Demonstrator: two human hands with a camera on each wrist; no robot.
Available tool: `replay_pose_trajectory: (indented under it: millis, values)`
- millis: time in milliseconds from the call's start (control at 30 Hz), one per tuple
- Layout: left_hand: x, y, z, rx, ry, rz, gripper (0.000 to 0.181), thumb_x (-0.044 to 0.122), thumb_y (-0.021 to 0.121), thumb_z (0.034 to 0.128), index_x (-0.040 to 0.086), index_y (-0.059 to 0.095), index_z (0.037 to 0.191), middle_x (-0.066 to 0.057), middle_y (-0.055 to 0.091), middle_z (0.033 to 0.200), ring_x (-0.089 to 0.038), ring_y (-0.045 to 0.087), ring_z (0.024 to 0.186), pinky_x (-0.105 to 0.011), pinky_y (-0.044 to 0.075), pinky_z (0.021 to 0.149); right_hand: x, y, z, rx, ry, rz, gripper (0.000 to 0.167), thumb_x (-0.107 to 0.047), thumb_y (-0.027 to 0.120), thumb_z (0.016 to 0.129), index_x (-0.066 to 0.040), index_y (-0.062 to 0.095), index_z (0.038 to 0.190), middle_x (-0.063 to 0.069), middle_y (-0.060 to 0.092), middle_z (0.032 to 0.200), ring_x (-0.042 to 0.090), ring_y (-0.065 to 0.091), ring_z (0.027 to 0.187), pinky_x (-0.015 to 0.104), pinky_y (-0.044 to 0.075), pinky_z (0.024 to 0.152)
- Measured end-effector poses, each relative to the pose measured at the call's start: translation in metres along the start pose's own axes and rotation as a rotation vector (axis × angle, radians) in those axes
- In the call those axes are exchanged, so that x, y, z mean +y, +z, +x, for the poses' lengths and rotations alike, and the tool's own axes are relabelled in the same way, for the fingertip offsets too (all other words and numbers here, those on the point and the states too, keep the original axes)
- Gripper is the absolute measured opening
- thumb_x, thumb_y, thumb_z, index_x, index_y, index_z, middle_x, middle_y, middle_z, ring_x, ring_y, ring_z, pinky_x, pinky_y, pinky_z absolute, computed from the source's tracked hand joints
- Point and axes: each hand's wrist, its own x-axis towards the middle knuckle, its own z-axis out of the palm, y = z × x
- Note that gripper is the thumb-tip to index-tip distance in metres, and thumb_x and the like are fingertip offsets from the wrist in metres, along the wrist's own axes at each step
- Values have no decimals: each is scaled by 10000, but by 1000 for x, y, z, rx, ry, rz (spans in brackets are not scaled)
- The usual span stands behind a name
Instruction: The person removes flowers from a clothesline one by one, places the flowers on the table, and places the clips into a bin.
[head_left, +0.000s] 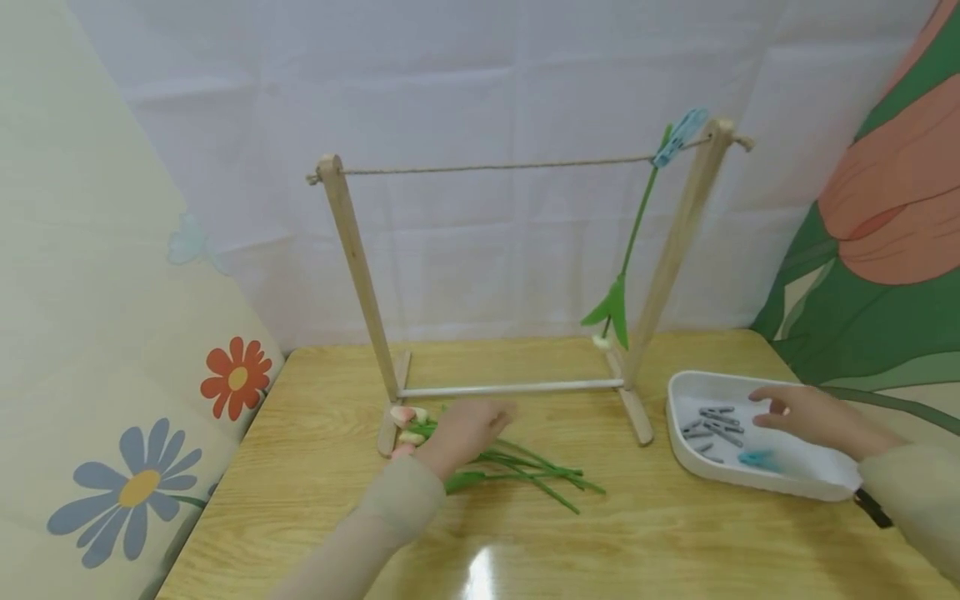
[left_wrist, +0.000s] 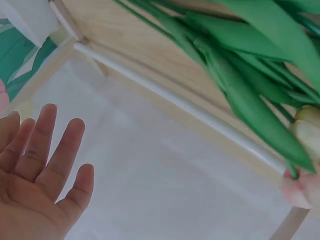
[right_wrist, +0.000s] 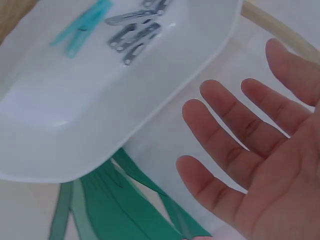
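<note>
My left hand hovers over several artificial tulips lying in a bunch on the table. In the left wrist view its fingers are spread, holding nothing, apart from the green leaves and pink-white blooms. Over the white tray is my right hand, its fingers loosely bent and holding nothing in the right wrist view. Inside the tray lie several grey clothespins and a blue clothespin, blurred in the head view. Another blue clothespin clips a single tulip upside down to the rope.
A wooden rack stands toward the back of the table. The twine rope runs between its posts, with a white rod low down. White cloth hangs behind, and flower-printed panels flank both sides.
</note>
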Motion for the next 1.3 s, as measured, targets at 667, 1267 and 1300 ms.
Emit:
replay_pose_trajectory:
  millis: [667,1267,1300]
  values:
    - [23,-30,21,68,27,7,299,187,552,1005,8,633,1230,-120,690,1142,-227,690,949,-340,552,870,-61,-35,-7,138,-115,-38,382,-159,645,946,114,579,1205,145,659,948,269,636,805,432,535,659]
    - [40,-35,43,114,-36,-78,348,247,520,1023,48,591,1299,-85,682,1162,-221,643,1053,-367,521,923,-90,-62,-5,490,-222,-47,497,-112,690,907,179,494,1259,388,529,1200,541,466,1090,630,396,863]
    - [41,-35,43,122,-36,-89,345,237,521,1022,42,589,1298,-84,682,1155,-228,639,1059,-372,516,933,-91,-64,-5,500,-228,-45,496,-106,689,907,182,491,1260,388,527,1200,542,463,1091,630,394,862]
